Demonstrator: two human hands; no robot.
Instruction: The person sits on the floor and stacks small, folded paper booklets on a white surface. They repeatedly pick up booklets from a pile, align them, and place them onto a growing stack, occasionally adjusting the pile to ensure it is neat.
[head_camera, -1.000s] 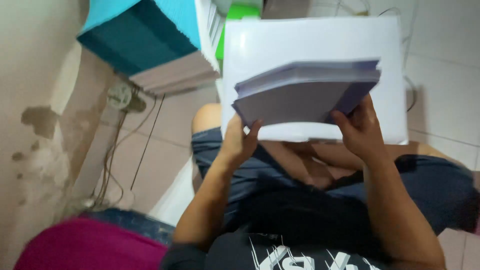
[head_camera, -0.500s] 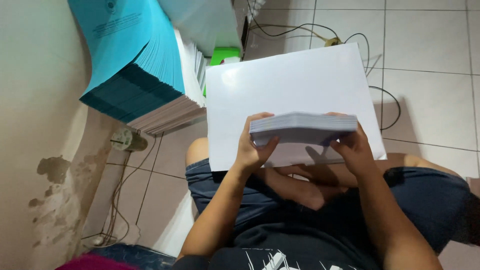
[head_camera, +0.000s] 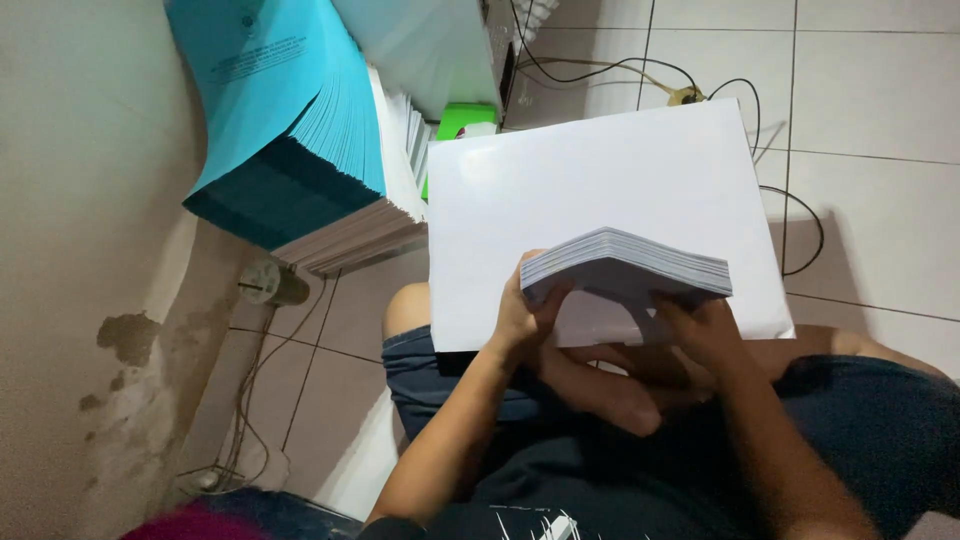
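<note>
Evidently 2 hands, left hand (head_camera: 520, 320) and right hand (head_camera: 706, 330), hold paper stack (head_camera: 625, 265) lengthwise left-to-right.

Dark shirt (head_camera: 560, 515) with white print, dark blue denim shorts (head_camera: 430, 375), bare forearms, bare knees.

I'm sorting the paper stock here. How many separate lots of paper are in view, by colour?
White: 3, the stack held in the left hand and right hand, the big sheet under it, and the pile at the wall.
Blue: 1, the blue pile on top of that pile.
Total: 4
</note>
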